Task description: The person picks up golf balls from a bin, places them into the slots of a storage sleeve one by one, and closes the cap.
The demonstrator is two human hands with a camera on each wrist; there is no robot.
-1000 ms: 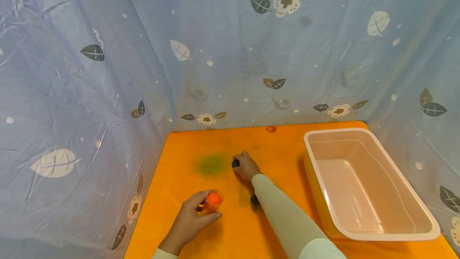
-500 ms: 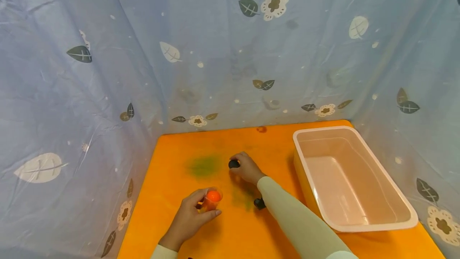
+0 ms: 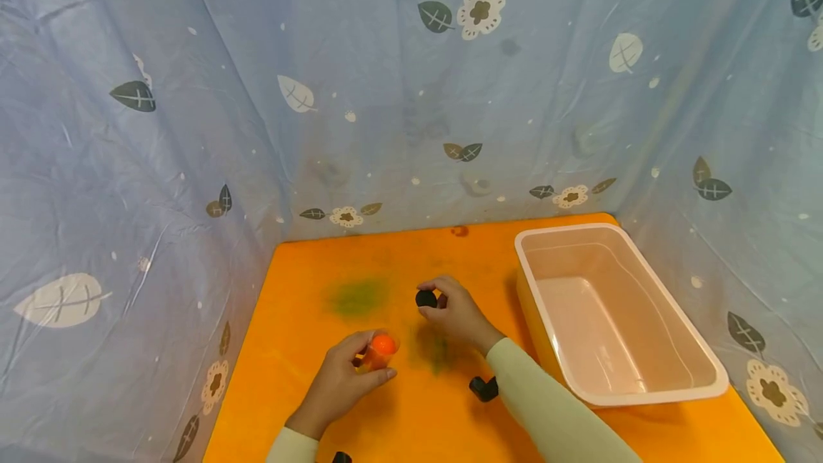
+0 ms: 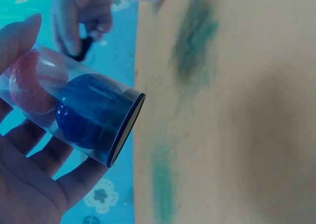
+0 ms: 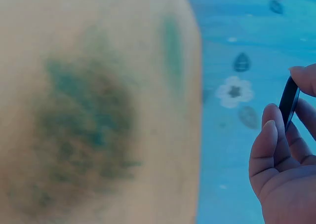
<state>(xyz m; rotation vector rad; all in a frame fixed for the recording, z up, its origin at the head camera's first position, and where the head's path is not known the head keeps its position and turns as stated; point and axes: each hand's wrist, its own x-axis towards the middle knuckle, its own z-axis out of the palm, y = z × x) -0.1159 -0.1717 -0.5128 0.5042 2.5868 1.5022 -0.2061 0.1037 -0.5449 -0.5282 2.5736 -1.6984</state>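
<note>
My left hand (image 3: 343, 381) grips a clear plastic tube (image 4: 79, 105), fingers on one side and thumb on the other. Inside it an orange ball (image 3: 383, 344) shows at the upper end in the head view. The left wrist view shows a blue-looking ball (image 4: 86, 110) beside it, near the tube's dark-rimmed end. Between thumb and fingers my right hand (image 3: 459, 313) pinches a thin round black cap (image 3: 426, 299), seen edge-on in the right wrist view. This cap is apart from the tube, farther back and to its right.
A pale pink plastic tub (image 3: 536, 291) stands on the right of the orange table (image 3: 411, 413). A small black angular piece (image 3: 484, 388) lies by the right forearm. Another black thing (image 3: 342, 457) peeks in at the bottom edge. Patterned blue curtains (image 3: 379, 91) surround the table.
The right hand, with the black cap, has shifted right and turned the cap's face more into view. The black piece by the forearm shows more. The head view has swung slightly right.
</note>
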